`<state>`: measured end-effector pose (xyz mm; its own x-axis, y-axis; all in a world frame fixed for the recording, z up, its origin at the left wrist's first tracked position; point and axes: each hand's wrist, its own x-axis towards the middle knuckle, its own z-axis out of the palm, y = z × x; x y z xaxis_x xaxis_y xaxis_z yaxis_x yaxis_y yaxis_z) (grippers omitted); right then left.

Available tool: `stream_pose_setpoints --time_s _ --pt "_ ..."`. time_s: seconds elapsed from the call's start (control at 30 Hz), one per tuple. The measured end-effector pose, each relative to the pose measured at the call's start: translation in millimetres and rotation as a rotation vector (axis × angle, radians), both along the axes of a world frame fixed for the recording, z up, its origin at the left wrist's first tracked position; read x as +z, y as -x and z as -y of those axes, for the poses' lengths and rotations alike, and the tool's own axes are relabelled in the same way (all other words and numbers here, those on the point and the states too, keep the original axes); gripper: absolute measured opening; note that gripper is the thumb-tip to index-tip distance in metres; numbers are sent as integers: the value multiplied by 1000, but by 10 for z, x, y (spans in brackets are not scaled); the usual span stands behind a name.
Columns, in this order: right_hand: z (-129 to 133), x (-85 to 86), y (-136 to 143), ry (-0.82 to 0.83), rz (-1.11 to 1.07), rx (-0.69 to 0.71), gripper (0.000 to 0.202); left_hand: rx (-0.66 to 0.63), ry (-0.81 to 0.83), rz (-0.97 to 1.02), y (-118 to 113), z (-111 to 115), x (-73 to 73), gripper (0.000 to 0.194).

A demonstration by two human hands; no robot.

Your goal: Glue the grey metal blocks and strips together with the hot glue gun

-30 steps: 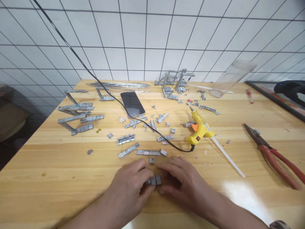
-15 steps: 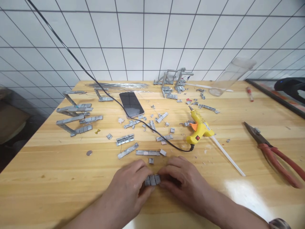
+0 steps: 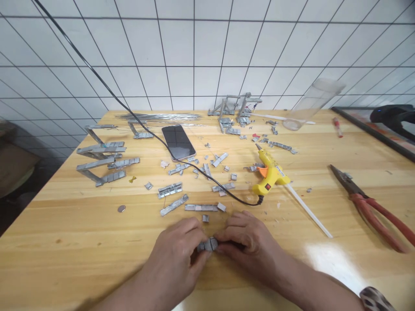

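Between my fingertips, low over the front of the wooden table [image 3: 97, 255], is a small grey segmented metal strip [image 3: 208, 245]. My left hand [image 3: 180, 248] pinches its left end between thumb and fingers. At the right end, my right hand [image 3: 248, 239] grips it the same way; both ends are covered by fingers. Just beyond the hands lie a little grey metal piece [image 3: 205, 218] and a long flat grey strip [image 3: 201, 207]. Two more grey strips, one [image 3: 170, 189] behind the other [image 3: 174, 204], rest to the left of these.
A yellow glue gun [image 3: 271, 175] with a white glue stick [image 3: 309, 211] lies right of centre, its black cable [image 3: 155, 134] crossing the table. Red-handled pliers [image 3: 368, 203] are at the right. A phone [image 3: 178, 142], metal frames [image 3: 100, 170], thin rods [image 3: 162, 117] and a clear container [image 3: 313, 106] stand farther back.
The segmented strip looks turned slightly between my fingers, with its right part now rounder and tilted. My right hand has shifted a little; both hands keep their grip.
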<state>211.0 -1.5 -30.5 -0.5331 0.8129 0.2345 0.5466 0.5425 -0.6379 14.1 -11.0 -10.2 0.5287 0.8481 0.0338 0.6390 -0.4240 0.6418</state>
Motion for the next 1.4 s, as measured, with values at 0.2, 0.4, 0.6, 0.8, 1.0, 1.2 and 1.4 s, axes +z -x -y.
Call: stream_pose_setpoints --time_s 0.2,0.4,0.6,0.8,1.0,1.2,1.4 --pt "9 -21 -11 -34 26 8 6 0 -10 8 -9 5 -9 14" --pt "15 8 30 -25 47 -14 8 -2 19 -6 2 -17 14 14" --pt "18 167 -67 103 41 22 38 -32 90 -60 41 -53 73 13" --pt "4 243 -93 147 90 45 21 -40 97 -86 60 -47 128 21" --pt "21 234 -42 114 120 34 14 -33 76 -64 65 -42 134 22" --pt "28 176 -31 73 137 19 13 -47 20 -86 49 -42 92 10" --pt "14 141 -5 43 153 7 12 -46 5 -115 41 -23 86 8"
